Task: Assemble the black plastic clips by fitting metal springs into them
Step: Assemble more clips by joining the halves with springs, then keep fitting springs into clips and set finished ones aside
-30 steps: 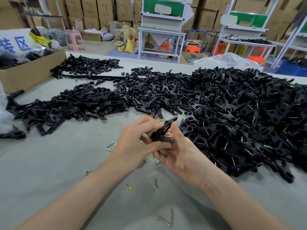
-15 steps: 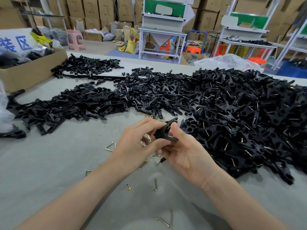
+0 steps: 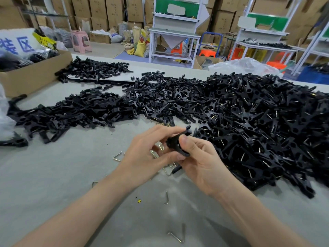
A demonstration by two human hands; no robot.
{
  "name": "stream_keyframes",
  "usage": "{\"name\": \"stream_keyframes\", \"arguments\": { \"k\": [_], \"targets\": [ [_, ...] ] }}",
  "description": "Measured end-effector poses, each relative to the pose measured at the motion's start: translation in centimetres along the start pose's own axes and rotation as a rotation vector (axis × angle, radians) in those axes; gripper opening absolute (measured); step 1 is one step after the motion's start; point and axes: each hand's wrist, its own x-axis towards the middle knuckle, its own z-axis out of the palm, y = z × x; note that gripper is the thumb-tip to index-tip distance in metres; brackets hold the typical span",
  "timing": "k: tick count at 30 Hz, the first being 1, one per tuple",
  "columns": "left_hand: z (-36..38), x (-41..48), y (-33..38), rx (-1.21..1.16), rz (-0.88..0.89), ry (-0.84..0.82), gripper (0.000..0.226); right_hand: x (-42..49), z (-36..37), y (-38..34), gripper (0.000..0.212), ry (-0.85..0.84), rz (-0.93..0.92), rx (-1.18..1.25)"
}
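A: Hands?

B: Together at centre frame. The left hand point(image 3: 142, 155) and right hand point(image 3: 201, 163) are both pinched on one small black plastic clip point(image 3: 176, 141), held above the grey table surface point(image 3: 62, 175). The right thumb lies across the clip's middle; left fingertips close on its near end. Whether a spring sits in this clip, I cannot tell; the fingers hide it.

A: Springs?

B: Loose bent metal wire springs, V-shaped, scattered on the table: one at lower centre point(image 3: 176, 235), one left of the left hand point(image 3: 118, 156), a few directly under the hands point(image 3: 168, 169).

A: Finished stock?

B: The large heap of black clips at right of frame point(image 3: 258, 125) shows metal glints throughout, so I judge those assembled. The flatter spread of black clip parts at middle left point(image 3: 74, 114) shows almost no metal, so likely still to do. Another black pile at upper left point(image 3: 96, 70), beside a brown cardboard box point(image 3: 35, 75); state unclear.

A: Progress?

B: My estimate is well past halfway by bulk, but a substantial unsprung pile is left. Current piece looks mid-fit.
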Motion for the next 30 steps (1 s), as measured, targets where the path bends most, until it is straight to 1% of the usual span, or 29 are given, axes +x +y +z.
{"name": "stream_keyframes", "arguments": {
  "k": [3,4,5,6,8,10,11,12,13,14,15,16,18,20,24,26,27,29,30],
  "targets": [
    [0.1,0.0,-0.1,-0.014,-0.034,-0.007,0.038,0.0,-0.2,0.0,0.026,0.051,-0.033,-0.044],
    [0.1,0.1,-0.2,0.005,-0.038,-0.01,0.039,0.0,-0.3,-0.2,0.027,0.062,-0.052,-0.105],
    [0.0,0.1,-0.2,0.036,-0.039,-0.019,0.043,0.0,-0.4,-0.5,0.029,0.089,-0.091,-0.223],
    [-0.2,0.1,-0.3,0.083,-0.04,-0.034,0.047,0.0,-0.6,-0.9,0.03,0.139,-0.157,-0.397],
    [-0.6,0.3,-1.0,0.229,-0.047,-0.058,0.047,0.1,-1.3,-2.0,0.038,0.313,-0.328,-0.774],
    [-1.2,0.4,-1.9,0.388,-0.074,-0.049,0.04,0.3,-2.9,-3.1,0.052,0.561,-0.5,-1.131],
    [-1.5,0.5,-2.3,0.446,-0.092,-0.033,0.037,0.3,-3.9,-3.7,0.056,0.698,-0.552,-1.312],
    [-1.7,0.6,-2.6,0.493,-0.104,-0.009,0.036,0.5,-4.9,-4.1,0.059,0.824,-0.539,-1.473],
    [-2.0,0.7,-2.9,0.536,-0.111,0.025,0.036,0.5,-5.7,-4.4,0.061,0.908,-0.456,-1.604],
    [-2.2,0.9,-3.3,0.579,-0.123,0.059,0.037,0.6,-6.2,-4.4,0.062,0.938,-0.338,-1.705],
    [-2.5,1.0,-3.7,0.628,-0.154,0.09,0.04,0.6,-6.6,-4.1,0.063,0.933,-0.246,-1.772],
    [-2.8,1.0,-4.0,0.687,-0.211,0.112,0.044,0.6,-6.7,-3.7,0.062,0.908,-0.211,-1.812],
    [-3.6,1.0,-4.5,0.797,-0.365,0.146,0.056,0.7,-6.2,-2.9,0.058,0.833,-0.242,-1.845],
    [-4.7,1.1,-4.9,0.854,-0.476,0.206,0.063,0.8,-5.4,-1.9,0.053,0.753,-0.282,-1.841],
    [-9.3,2.0,-6.0,0.922,-0.637,0.381,0.067,0.8,-4.0,0.1,0.045,0.589,-0.34,-1.809],
    [-13.4,2.4,-7.1,1.003,-0.723,0.409,0.071,1.0,-3.9,0.3,0.044,0.563,-0.367,-1.78],
    [-15.6,2.6,-7.6,1.016,-0.793,0.417,0.075,1.1,-4.1,0.2,0.044,0.562,-0.371,-1.765],
    [-19.4,2.7,-8.7,0.979,-0.977,0.4,0.084,1.2,-4.4,0.1,0.044,0.559,-0.364,-1.739],
    [-20.6,2.6,-9.3,0.941,-1.053,0.361,0.089,1.2,-4.4,0.2,0.044,0.549,-0.361,-1.737]
  ]
}}
